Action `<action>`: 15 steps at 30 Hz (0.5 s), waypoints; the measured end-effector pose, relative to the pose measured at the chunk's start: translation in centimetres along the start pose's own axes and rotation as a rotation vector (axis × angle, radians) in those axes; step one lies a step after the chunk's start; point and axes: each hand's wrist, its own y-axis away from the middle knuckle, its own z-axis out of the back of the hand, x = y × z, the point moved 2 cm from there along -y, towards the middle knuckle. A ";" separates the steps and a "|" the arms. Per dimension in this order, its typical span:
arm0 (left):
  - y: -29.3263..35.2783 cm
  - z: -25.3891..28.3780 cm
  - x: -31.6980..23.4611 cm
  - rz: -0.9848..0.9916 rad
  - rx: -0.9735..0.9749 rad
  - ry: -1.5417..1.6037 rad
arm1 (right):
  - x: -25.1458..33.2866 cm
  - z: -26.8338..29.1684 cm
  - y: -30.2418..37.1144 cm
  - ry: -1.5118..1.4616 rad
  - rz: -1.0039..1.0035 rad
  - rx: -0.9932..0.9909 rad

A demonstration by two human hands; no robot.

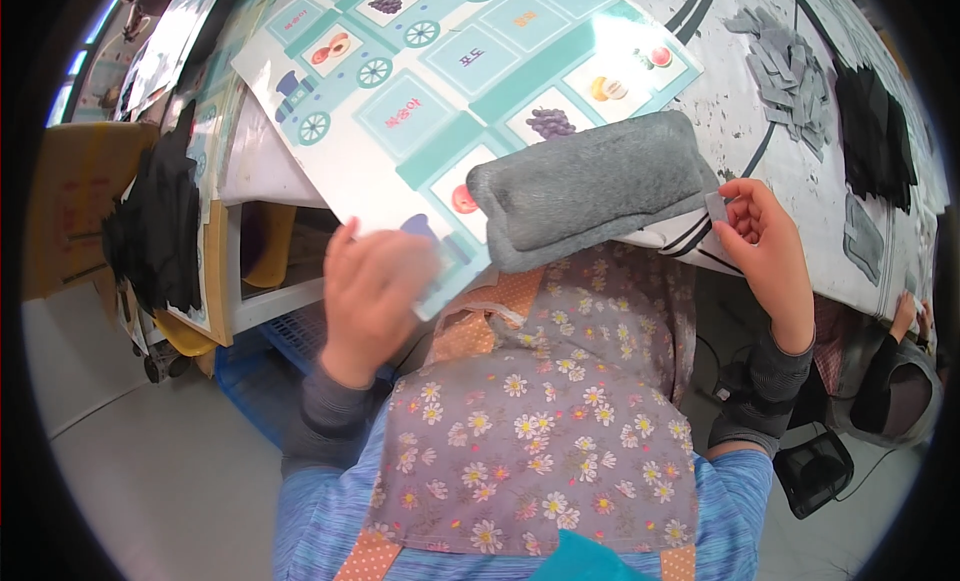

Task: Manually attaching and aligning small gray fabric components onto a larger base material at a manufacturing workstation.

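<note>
A grey plush padded piece (pixel 590 186), long and rounded like a small cushion, lies across the table's near edge, partly on a printed board (pixel 365 186) with fruit pictures and teal shapes. My right hand (pixel 768 231) is at the right end of the padded piece, pinching a small grey fabric strip (pixel 716 207) between thumb and fingers. Over the near corner of the board is my left hand (pixel 375 296), smeared by motion. Its fingers are too blurred to show whether they hold anything.
Loose grey strips (pixel 785 76) are heaped at the far right, beside a stack of black fabric pieces (pixel 872 131). Grey pieces (pixel 861 239) lie near the right edge. More black fabric (pixel 160 221) hangs at left. Another person's hands (pixel 912 316) show at far right. A blue crate (pixel 265 381) stands below the table.
</note>
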 end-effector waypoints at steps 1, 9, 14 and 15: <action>0.0 0.3 0.9 0.040 -0.030 -0.005 | 0.1 -0.2 0.3 -0.019 0.014 0.013; 7.1 -5.2 3.8 1.006 -0.516 0.752 | 0.9 -2.4 2.0 -0.053 0.134 0.176; 5.7 -6.7 -1.9 1.037 0.056 1.596 | 0.4 -3.0 2.9 -0.098 0.100 0.194; 4.4 -6.3 -2.2 0.956 0.046 1.675 | 0.3 -3.0 2.9 -0.108 0.079 0.189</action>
